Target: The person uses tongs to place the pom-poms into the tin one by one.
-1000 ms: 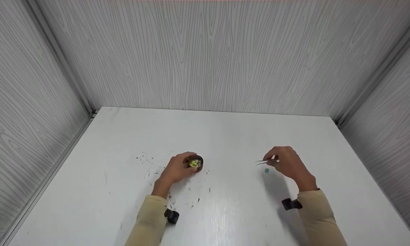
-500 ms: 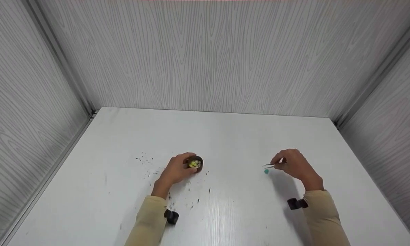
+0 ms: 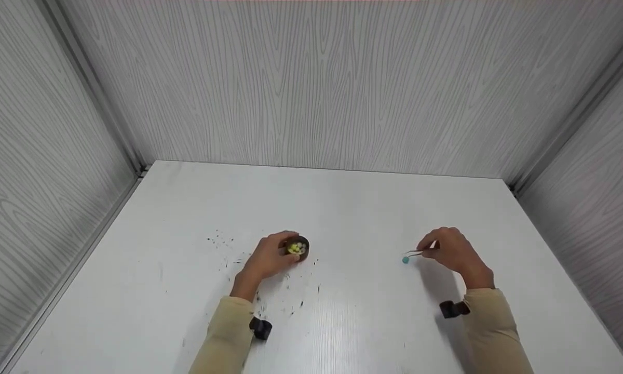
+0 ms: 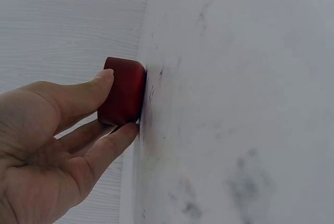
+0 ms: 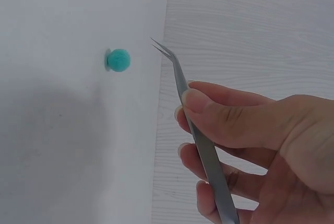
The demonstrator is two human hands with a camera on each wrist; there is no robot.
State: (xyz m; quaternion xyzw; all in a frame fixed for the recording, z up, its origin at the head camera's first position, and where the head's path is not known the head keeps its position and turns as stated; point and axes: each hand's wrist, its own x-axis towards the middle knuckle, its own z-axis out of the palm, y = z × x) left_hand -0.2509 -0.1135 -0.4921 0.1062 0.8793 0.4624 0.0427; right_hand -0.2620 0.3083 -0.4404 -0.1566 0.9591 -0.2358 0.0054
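Note:
My left hand point(image 3: 268, 257) grips a small round cup point(image 3: 303, 255) on the table, thumb on one side and fingers on the other. In the head view the cup looks dark and has yellow and pale little balls point(image 3: 295, 248) inside. Its outer wall shows deep red in the left wrist view point(image 4: 125, 91). My right hand point(image 3: 451, 253) pinches a pair of bent-tip metal tweezers point(image 5: 204, 148) between thumb and fingers. The two tweezer points stand slightly apart, with nothing between them. Just beside them, a turquoise fuzzy ball point(image 5: 119, 60) lies on the table.
Dark specks and smudges point(image 3: 293, 306) mark the white table point(image 3: 363, 218) around the left hand. Grey wood-grain panels point(image 3: 311, 83) enclose the table at the back and both sides. A black wrist camera point(image 3: 261, 329) sits on each forearm.
My right hand has moved right and slightly toward me, bringing the tweezer tips down beside the turquoise ball. The left hand and cup have stayed in place.

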